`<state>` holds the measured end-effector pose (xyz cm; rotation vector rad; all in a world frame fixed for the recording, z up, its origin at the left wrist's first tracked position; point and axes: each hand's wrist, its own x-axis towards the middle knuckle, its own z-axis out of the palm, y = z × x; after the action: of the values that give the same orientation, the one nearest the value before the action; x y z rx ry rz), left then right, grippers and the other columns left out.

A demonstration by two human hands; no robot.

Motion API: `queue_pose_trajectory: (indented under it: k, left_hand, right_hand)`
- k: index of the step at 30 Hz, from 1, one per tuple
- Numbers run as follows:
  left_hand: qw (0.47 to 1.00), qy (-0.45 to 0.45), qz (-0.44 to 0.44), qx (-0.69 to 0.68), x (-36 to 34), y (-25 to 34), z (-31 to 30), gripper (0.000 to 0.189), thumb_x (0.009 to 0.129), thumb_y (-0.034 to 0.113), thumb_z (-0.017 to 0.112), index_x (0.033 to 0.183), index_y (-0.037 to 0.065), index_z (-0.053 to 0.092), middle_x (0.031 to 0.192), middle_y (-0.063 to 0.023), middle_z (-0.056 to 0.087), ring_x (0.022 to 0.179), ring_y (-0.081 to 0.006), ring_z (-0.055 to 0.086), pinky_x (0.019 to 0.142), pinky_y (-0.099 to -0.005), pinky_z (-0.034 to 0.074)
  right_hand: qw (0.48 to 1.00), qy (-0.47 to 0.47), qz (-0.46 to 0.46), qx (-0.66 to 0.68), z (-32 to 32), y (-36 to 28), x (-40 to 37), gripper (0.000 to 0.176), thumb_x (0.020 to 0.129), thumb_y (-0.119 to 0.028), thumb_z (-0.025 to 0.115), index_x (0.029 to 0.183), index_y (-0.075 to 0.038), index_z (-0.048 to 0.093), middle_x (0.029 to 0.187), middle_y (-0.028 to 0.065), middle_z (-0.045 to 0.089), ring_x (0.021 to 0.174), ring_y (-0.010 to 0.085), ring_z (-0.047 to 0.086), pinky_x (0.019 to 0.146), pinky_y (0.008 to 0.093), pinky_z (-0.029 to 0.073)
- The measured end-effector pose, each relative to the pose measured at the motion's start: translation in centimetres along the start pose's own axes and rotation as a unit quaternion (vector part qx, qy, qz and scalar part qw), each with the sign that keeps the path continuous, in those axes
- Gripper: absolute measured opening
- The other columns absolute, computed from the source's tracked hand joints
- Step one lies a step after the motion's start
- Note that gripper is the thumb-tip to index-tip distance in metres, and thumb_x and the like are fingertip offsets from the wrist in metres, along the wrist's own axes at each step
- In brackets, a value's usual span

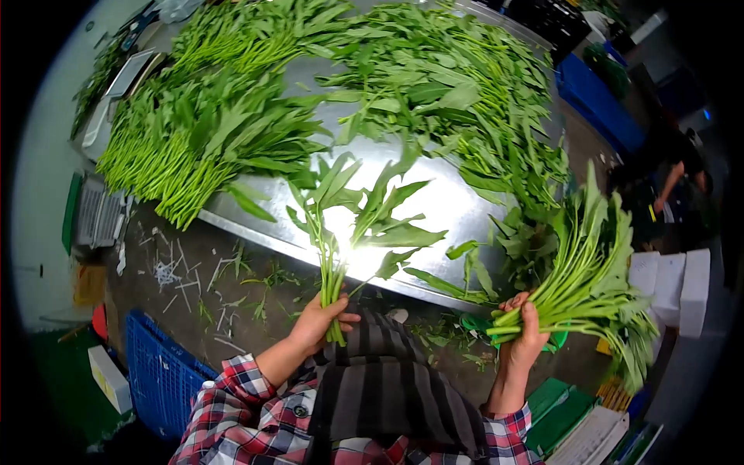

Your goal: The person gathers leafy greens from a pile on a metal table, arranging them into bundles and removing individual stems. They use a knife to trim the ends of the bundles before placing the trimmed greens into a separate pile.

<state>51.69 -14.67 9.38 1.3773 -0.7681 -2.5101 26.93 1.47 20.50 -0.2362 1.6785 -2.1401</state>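
Note:
My left hand [316,322] is closed around the stems of a small bunch of leafy water spinach [332,279], held upright in front of the table's near edge. On the right, my right hand [525,329] grips a much thicker bunch of water spinach [593,271] by its stem ends, its leaves fanning out to the right. A shiny metal table [457,201] lies beyond both hands. Long-stemmed greens form a neat heap [209,132] at its left, while a looser heap [465,85] covers the back and right side.
A device with a flat panel [130,74] stands at the table's left end. Blue crates [163,380] are at lower left, a blue bin [597,101] at upper right. White boxes [670,287] and green crates [554,415] stand right. Scraps litter the floor. Another person [678,170] is at far right.

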Motion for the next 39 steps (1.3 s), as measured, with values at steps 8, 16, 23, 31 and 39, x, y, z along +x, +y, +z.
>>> queue_pose_trajectory:
  k: [8, 16, 23, 31, 39]
  left_hand:
    - [0.983, 0.08, 0.113, 0.116, -3.2, 0.3, 1.6, 0.027, 0.09, 0.007, 0.049, 0.114, 0.001, 0.041, 0.103, -0.012, 0.056, 0.079, -0.0184, 0.063, 0.051, -0.0244, 0.048]
    - [0.982, -0.114, -0.002, 0.152, -0.5, 1.4, 6.4, 0.035, 0.091, 0.028, 0.053, 0.11, 0.0, 0.05, 0.099, -0.0093, 0.06, 0.076, -0.0126, 0.057, 0.06, -0.0246, 0.047]
    - [0.975, -0.172, -0.102, 0.095, 1.9, -0.8, 7.0, 0.041, 0.087, 0.028, 0.059, 0.116, 0.0, 0.053, 0.106, -0.0094, 0.061, 0.091, -0.0149, 0.059, 0.081, -0.0262, 0.046]
    - [0.969, -0.151, 0.005, 0.196, 1.4, 0.1, 9.0, 0.025, 0.08, 0.013, 0.066, 0.101, 0.0, 0.061, 0.087, -0.003, 0.063, 0.08, -0.0104, 0.058, 0.073, -0.0243, 0.045]
    - [0.974, -0.173, -0.098, 0.109, -0.1, -0.9, 7.3, 0.035, 0.083, 0.012, 0.063, 0.114, 0.001, 0.053, 0.101, -0.0078, 0.061, 0.092, -0.0154, 0.057, 0.081, -0.0271, 0.044]
  right_hand:
    - [0.892, -0.183, 0.414, 0.0, -0.4, 10.0, -3.9, 0.015, 0.083, -0.01, 0.057, 0.092, 0.002, 0.057, 0.078, 0.0091, 0.061, 0.068, 0.0179, 0.06, 0.062, 0.0281, 0.048]
    - [0.883, -0.242, 0.388, 0.104, 1.9, 10.5, -4.1, 0.028, 0.085, -0.012, 0.06, 0.11, -0.001, 0.053, 0.1, 0.0067, 0.06, 0.09, 0.0171, 0.058, 0.078, 0.0303, 0.047]
    - [0.859, -0.085, 0.488, 0.131, -0.8, 10.7, -4.6, 0.029, 0.087, -0.012, 0.057, 0.113, -0.001, 0.052, 0.105, 0.0054, 0.059, 0.097, 0.0157, 0.055, 0.083, 0.0286, 0.044]
    - [0.917, -0.135, 0.372, 0.052, -1.0, 9.0, -4.2, 0.031, 0.091, -0.019, 0.051, 0.115, 0.002, 0.052, 0.109, 0.0096, 0.058, 0.096, 0.0168, 0.055, 0.085, 0.0294, 0.043]
    - [0.891, -0.357, 0.129, -0.249, -2.5, 13.4, -5.4, 0.033, 0.092, -0.019, 0.045, 0.118, 0.001, 0.051, 0.117, 0.0161, 0.052, 0.114, 0.0267, 0.044, 0.099, 0.0343, 0.031]
